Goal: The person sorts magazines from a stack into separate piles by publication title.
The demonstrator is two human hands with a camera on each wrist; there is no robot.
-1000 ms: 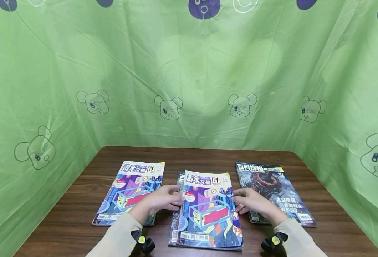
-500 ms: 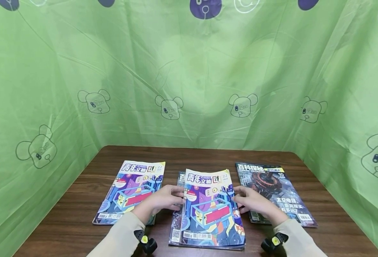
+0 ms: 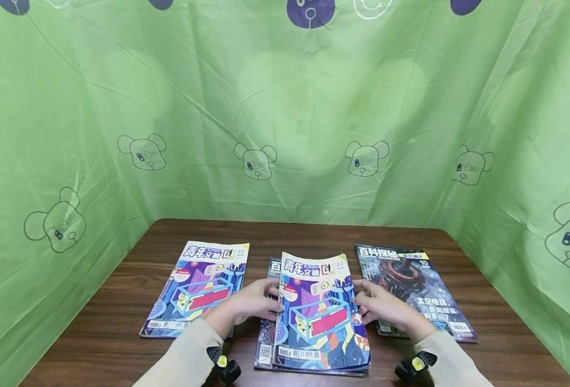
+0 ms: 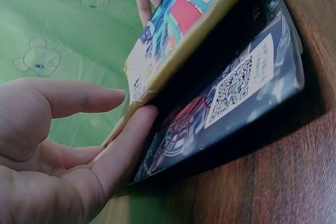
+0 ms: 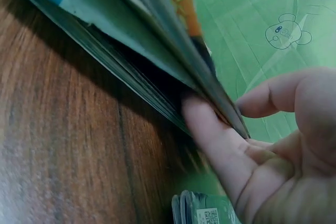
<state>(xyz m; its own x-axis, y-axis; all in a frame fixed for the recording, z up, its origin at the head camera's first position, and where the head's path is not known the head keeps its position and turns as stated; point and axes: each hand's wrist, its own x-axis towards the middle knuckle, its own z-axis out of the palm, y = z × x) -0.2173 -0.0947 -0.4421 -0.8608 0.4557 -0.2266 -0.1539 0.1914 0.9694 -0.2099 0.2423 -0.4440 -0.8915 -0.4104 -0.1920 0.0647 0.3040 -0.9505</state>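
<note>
A colourful purple-and-blue magazine (image 3: pixel 321 322) with a red panel on its cover is tilted above a dark magazine (image 3: pixel 265 344), whose left strip shows in the head view. My left hand (image 3: pixel 256 300) holds the colourful one by its left edge. In the left wrist view, one finger (image 4: pixel 128 135) lies under the spine, with a dark gap below. On the opposite edge, my right hand (image 3: pixel 379 303) grips the same magazine. In the right wrist view, a finger (image 5: pixel 205 121) reaches beneath its pages and another fingertip (image 5: pixel 254 103) is by the upper side.
Another copy of the colourful magazine (image 3: pixel 195 290) lies on the left of the brown wooden table (image 3: pixel 96 344). To the right lies a dark magazine with a red machine on its cover (image 3: pixel 420 293). A green curtain (image 3: pixel 304 204) stands behind and around the table.
The colourful magazine has shifted slightly right and lifted off the dark one, so more of the dark cover shows at left. Both hands keep their places on its edges, moving slightly right.
</note>
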